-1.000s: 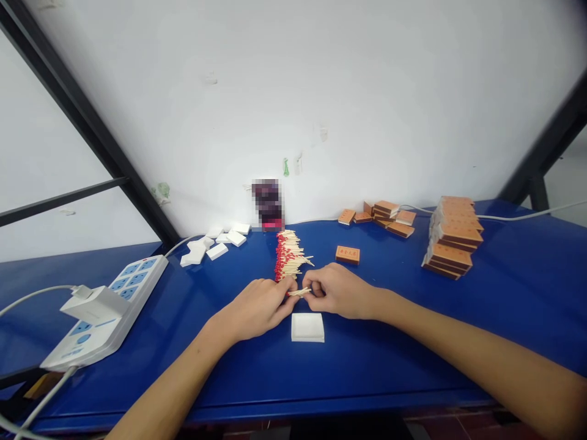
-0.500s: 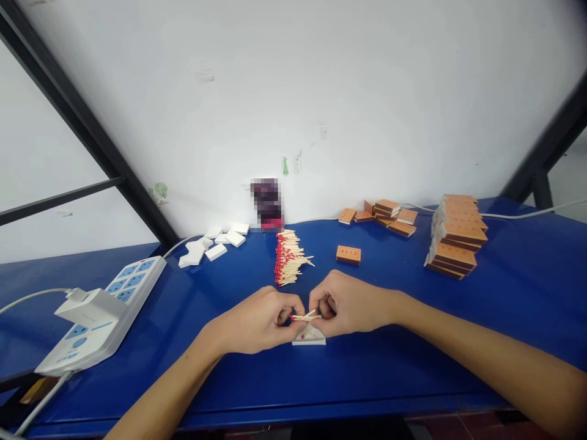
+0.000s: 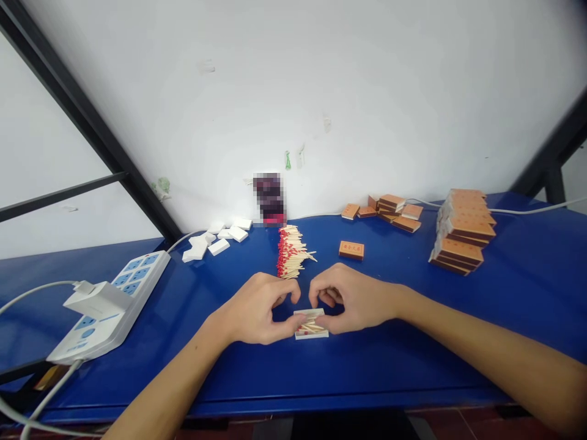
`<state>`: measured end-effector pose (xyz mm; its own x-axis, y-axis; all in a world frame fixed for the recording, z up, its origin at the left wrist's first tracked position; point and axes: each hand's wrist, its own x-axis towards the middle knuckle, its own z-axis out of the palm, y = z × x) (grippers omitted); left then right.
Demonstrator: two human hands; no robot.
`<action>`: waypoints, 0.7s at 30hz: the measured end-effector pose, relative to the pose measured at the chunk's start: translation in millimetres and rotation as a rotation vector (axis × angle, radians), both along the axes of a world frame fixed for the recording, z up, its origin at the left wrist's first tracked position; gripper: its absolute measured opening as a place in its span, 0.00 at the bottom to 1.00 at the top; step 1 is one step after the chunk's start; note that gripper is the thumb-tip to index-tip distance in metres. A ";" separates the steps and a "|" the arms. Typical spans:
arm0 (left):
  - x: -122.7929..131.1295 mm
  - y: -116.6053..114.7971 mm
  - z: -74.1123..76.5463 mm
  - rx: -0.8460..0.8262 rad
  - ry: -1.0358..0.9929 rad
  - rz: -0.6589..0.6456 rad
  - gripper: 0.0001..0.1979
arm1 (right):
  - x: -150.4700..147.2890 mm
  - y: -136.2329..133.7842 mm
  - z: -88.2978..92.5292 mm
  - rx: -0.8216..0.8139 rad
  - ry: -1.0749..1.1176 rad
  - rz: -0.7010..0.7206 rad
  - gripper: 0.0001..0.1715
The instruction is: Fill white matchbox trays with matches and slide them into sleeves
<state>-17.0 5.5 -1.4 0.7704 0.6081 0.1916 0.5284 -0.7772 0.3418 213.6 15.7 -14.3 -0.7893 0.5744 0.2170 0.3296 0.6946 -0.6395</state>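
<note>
A white matchbox tray (image 3: 312, 335) lies on the blue table between my hands, with several matches (image 3: 310, 326) inside it at crossed angles. My left hand (image 3: 263, 308) is at the tray's left end, thumb over the edge and fingers curved but apart from it. At the right end, my right hand (image 3: 353, 299) has its thumb by the matches and its index finger bent above the far side. Neither hand grips anything. Beyond them sits a pile of red-headed matches (image 3: 291, 252). An orange matchbox cover (image 3: 351, 250) rests past my right hand.
White trays (image 3: 219, 245) are scattered at the back left. More orange matchbox covers (image 3: 389, 211) lie near the wall, and a tall stack of them (image 3: 463, 235) stands at the right. A power strip (image 3: 110, 311) with a plugged-in adapter and cables occupies the left side.
The few matches that were held between both hands' fingertips now lie in the tray. Fingers and thumbs of both hands have spread apart.
</note>
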 end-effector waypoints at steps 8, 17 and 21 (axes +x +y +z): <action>5.6 -2.3 -4.2 0.028 0.093 -0.038 0.13 | -0.3 -3.6 -4.1 0.283 -0.134 0.008 0.12; 1.9 5.8 -11.8 0.110 0.112 0.040 0.11 | -0.1 3.3 -12.6 0.348 -0.116 -0.054 0.08; 1.7 8.1 -15.0 0.195 0.119 0.046 0.13 | -0.1 6.0 -13.8 0.313 -0.086 -0.079 0.09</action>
<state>-15.3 13.6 -16.4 0.7671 0.6032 0.2184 0.5920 -0.7968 0.1212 213.6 21.7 -28.1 -0.7682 0.5503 0.3273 0.4332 0.8231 -0.3671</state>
